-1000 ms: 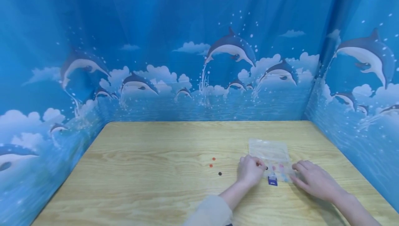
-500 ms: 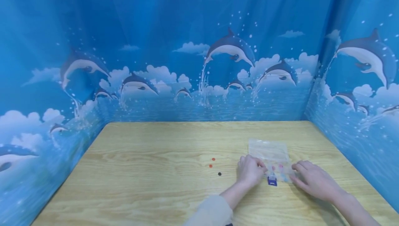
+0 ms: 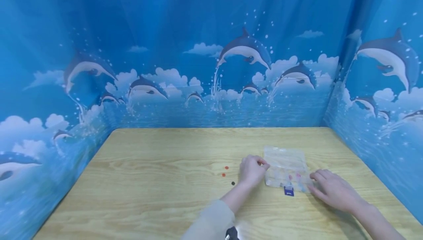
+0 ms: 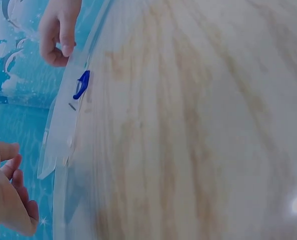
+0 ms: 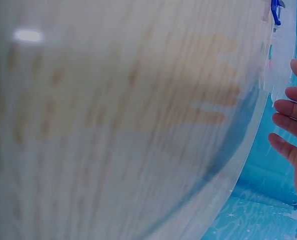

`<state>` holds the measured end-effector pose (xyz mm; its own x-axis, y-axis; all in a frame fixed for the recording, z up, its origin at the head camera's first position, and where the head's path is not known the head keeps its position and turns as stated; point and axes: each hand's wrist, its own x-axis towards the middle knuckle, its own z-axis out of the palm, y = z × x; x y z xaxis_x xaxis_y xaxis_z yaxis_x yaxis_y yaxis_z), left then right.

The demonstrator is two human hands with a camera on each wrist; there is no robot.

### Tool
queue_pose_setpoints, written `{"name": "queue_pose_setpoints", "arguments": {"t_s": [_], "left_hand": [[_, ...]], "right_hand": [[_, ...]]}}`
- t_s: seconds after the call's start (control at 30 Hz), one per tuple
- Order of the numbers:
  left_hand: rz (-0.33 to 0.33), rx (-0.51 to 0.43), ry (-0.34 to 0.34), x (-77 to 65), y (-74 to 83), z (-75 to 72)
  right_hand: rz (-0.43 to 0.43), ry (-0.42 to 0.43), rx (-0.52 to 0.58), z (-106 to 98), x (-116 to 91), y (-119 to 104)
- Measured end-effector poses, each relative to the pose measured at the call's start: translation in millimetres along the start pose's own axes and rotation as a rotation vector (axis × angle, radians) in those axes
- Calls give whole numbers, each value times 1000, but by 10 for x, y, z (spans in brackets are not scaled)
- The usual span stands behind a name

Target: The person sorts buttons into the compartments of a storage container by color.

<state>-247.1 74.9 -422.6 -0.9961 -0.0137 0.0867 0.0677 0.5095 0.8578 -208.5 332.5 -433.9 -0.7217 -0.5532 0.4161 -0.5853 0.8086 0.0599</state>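
A clear plastic compartment box [image 3: 275, 181] lies on the table with its transparent lid [image 3: 285, 156] folded back and a blue latch [image 3: 289, 191] at the front. Pinkish pieces [image 3: 298, 176] show inside, and the left wrist view shows a small dark disc [image 4: 72, 106] within it. My left hand [image 3: 252, 170] is just off the box's left side, fingers loosely bent with nothing seen between them. At the right end, my right hand [image 3: 333, 190] rests its fingertips against the box edge, fingers relaxed and spread in the right wrist view.
Left of my left hand lie two orange-red discs [image 3: 223, 175] and a black disc [image 3: 233, 183] on the wooden table [image 3: 148, 188]. A blue dolphin-print curtain [image 3: 185, 49] surrounds the table at the back and sides.
My left hand has moved left from over the box's left compartments to beside it. A black disc seen at its fingertips a second ago is no longer there. The right hand stays put.
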Motion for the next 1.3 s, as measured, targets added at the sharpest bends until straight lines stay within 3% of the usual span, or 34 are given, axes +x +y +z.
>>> {"name": "queue_pose_setpoints", "arguments": {"t_s": [0.6, 0.73, 1.03, 1.3], "left_hand": [[-41, 53, 47, 140, -233, -413], [-71, 22, 27, 152, -277, -516], [-142, 82, 42, 191, -394, -707], [-188, 73, 43, 195, -516, -795]], "right_hand": [[3, -12, 11, 3, 3, -1], [1, -10, 9, 1, 6, -1], [7, -14, 8, -3, 13, -1], [11, -20, 6, -5, 13, -9]]}}
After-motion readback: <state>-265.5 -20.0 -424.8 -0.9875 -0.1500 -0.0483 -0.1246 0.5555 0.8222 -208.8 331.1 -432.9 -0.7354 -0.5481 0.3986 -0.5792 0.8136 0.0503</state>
